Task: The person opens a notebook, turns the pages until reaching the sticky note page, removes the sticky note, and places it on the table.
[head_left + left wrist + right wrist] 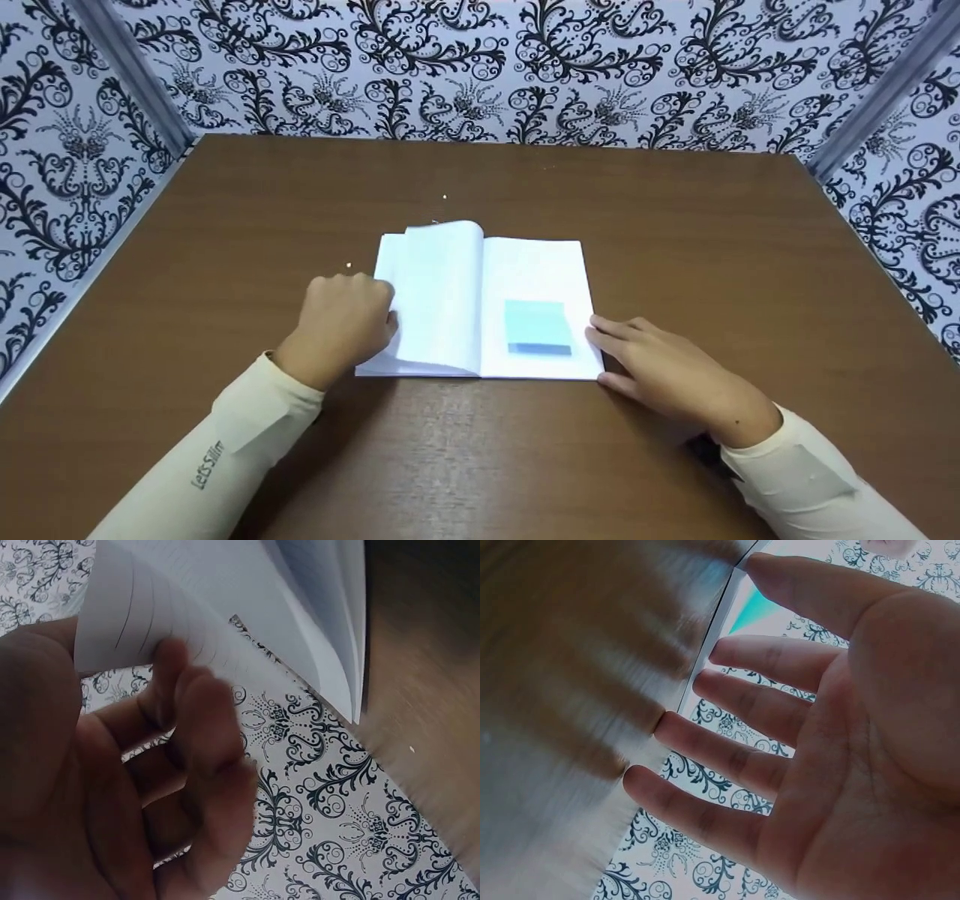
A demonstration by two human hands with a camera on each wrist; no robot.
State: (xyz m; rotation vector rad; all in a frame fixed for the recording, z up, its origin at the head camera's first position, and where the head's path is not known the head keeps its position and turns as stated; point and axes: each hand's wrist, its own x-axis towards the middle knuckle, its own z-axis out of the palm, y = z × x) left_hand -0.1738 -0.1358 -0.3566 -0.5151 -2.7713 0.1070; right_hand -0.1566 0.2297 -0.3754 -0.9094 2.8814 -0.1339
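Head view shows the left hand [341,326] curled at the left edge of the open book [480,304], and the left wrist view has its fingertips [176,667] pinching a few lifted pages [225,607], so it grips paper. The right hand [667,367] lies open, fingers straight, just beside the book's right near corner; whether it touches the page I cannot tell. A blue sticky pad [536,327] rests on the right page, near the lower edge. The book sits mid-table [225,225], patterned walls [480,67] behind. My worry: several pages pinched together may crease or tear, and with nothing pressing the right side the book could slide and the pad could shift
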